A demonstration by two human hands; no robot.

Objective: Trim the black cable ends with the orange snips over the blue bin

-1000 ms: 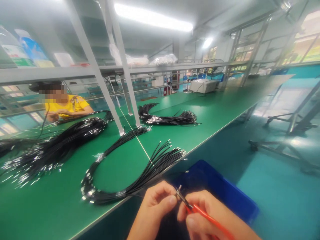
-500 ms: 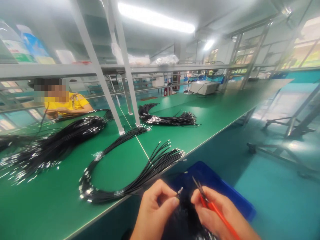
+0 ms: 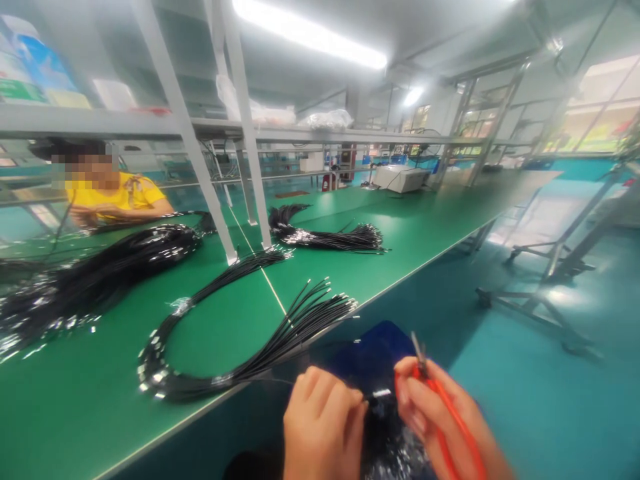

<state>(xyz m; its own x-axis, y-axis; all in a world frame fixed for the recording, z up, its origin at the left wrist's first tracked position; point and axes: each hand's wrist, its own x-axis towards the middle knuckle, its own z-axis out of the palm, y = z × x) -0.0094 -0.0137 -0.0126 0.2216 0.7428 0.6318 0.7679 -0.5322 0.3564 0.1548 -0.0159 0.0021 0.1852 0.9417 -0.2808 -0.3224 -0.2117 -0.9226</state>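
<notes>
My left hand [image 3: 327, 420] is closed with its back toward me, pinching a thin black cable [image 3: 369, 398] whose pale, shiny end [image 3: 381, 393] sticks out to the right. Red-handled pliers [image 3: 463, 427] with a slim metal nose are gripped in my right hand [image 3: 440, 413], the nose pointing up and slightly left. Their tip is apart from the cable end. Below and between my hands lies a dark, glinting heap [image 3: 395, 440], blurred, over a blue bin [image 3: 385, 337] that my hands partly cover.
Curved bundles of black cables [image 3: 165, 373] lie on the green table [image 3: 350, 277], with another bundle [image 3: 345, 239] farther back and a large heap [image 3: 115, 267] at left. Shelf posts [image 3: 250, 153] rise from the table. Across it sits a person in yellow [image 3: 117, 193]. A wheeled metal frame [image 3: 540, 287] stands right.
My left hand has turned so its back faces me, and the cable end now points right instead of up. My right hand has moved slightly right with the pliers. The whole view has shifted.
</notes>
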